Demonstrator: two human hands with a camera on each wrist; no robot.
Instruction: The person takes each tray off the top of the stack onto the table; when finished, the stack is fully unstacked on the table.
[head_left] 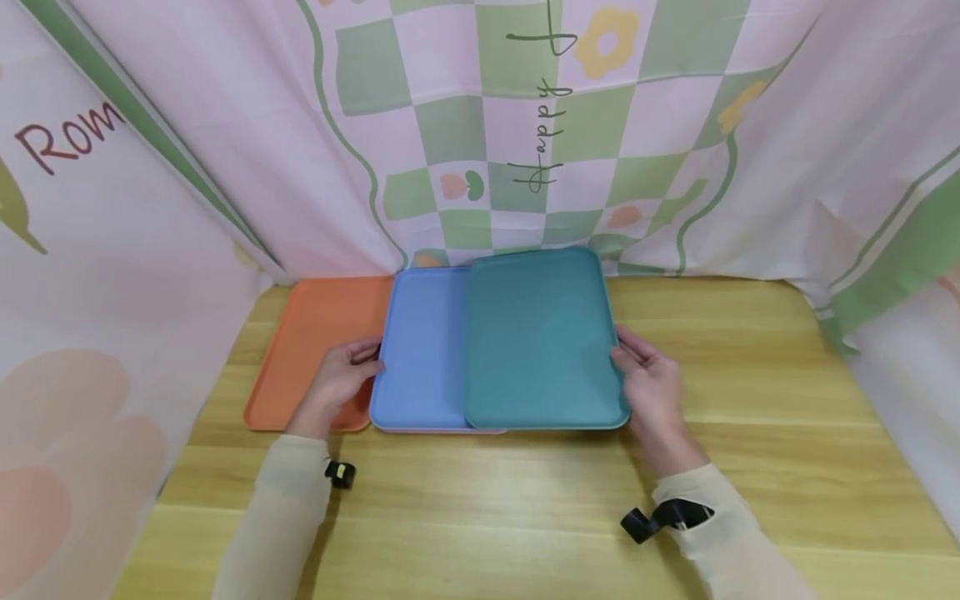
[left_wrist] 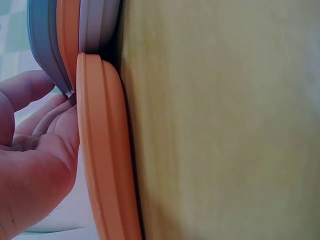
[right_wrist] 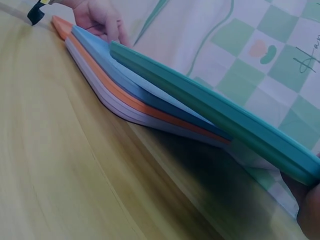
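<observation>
My right hand [head_left: 654, 385] pinches the right rim of a teal tray [head_left: 542, 342], thumb on top. This tray is tilted, its right side raised above the table, and it overlaps the right part of a blue tray [head_left: 423, 354]. At the blue tray's left rim, my left hand [head_left: 341, 379] grips with thumb above and fingers below. Under the blue tray lie an orange tray [right_wrist: 142, 107] and pale lilac trays [right_wrist: 107, 102], stacked together. Another orange tray [head_left: 318, 333] lies at the left, below my left hand, its right edge against the stack.
The trays are on a wooden table [head_left: 450, 517] whose surface extends to the front and right. A printed curtain [head_left: 480, 125] hangs behind the table and along both sides, close to the trays' far edges. Black straps [head_left: 667, 517] are on both wrists.
</observation>
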